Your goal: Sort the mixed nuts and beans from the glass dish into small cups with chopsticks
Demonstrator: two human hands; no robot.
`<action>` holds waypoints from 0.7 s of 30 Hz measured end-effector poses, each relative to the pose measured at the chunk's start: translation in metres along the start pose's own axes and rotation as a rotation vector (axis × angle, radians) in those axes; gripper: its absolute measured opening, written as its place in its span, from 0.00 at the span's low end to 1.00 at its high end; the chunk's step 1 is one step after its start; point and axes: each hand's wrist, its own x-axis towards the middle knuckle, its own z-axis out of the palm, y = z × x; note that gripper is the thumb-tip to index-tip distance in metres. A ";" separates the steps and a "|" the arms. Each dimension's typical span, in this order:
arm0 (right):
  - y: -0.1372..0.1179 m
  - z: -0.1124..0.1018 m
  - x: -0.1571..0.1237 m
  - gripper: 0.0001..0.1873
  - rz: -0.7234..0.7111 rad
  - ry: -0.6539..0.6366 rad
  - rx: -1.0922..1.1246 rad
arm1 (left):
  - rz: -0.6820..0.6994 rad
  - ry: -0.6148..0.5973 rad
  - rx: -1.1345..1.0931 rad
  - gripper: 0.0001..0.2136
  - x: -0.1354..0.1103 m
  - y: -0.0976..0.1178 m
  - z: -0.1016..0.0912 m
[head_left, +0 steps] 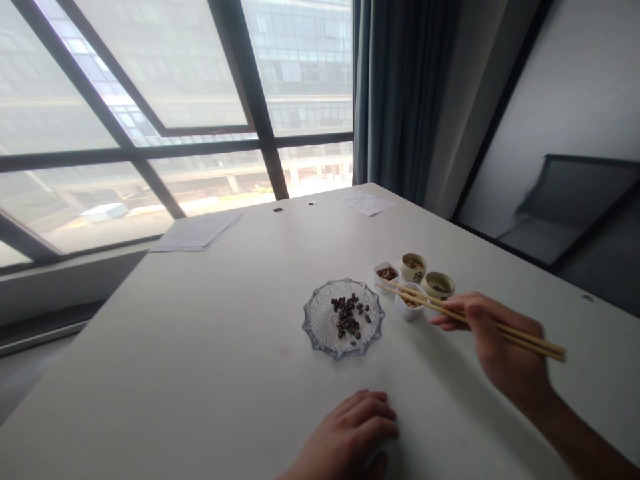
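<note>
My right hand point(505, 350) grips a pair of wooden chopsticks point(530, 340), whose tips reach left over the small white cups. Under the chopsticks stands the nearer white cup point(409, 312) with light brown pieces in it. Behind it, the other white cup point(379, 281) contains reddish-brown pieces. Two beige cups point(419, 275) with some contents sit just beyond; the nearer beige cup point(429, 291) is close to my fingers. Dark glossy seeds or beans point(347, 313) lie in a scalloped clear glass dish point(314, 333). My left hand point(353, 430) rests on the table below the dish, fingers slightly bent, holding nothing.
The white table point(200, 347) stretches toward the windows. Sheets of paper lie at its far left point(197, 232), and another paper point(369, 203) is at the far end. A dark curtain point(400, 100) hangs behind. A chair point(575, 193) shows beyond the right edge.
</note>
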 end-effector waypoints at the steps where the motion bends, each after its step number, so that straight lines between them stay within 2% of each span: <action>1: 0.002 0.014 0.000 0.15 -0.005 -0.092 0.057 | 0.003 0.003 0.004 0.18 0.000 0.000 0.000; 3: 0.009 0.043 0.001 0.16 0.024 -0.242 0.107 | 0.013 0.005 0.009 0.18 0.000 -0.001 0.001; 5: 0.017 0.067 0.004 0.17 0.067 -0.325 0.115 | 0.033 0.011 0.011 0.16 0.000 -0.002 0.001; 9: 0.027 0.096 0.008 0.19 0.136 -0.329 0.113 | 0.059 0.022 0.025 0.10 -0.001 -0.004 0.003; 13: 0.030 0.104 0.006 0.21 0.135 -0.325 0.100 | 0.056 -0.004 0.040 0.08 -0.002 -0.008 0.006; 21: 0.029 0.105 -0.003 0.21 0.072 -0.323 0.073 | 0.057 0.009 0.047 0.08 -0.001 -0.007 0.008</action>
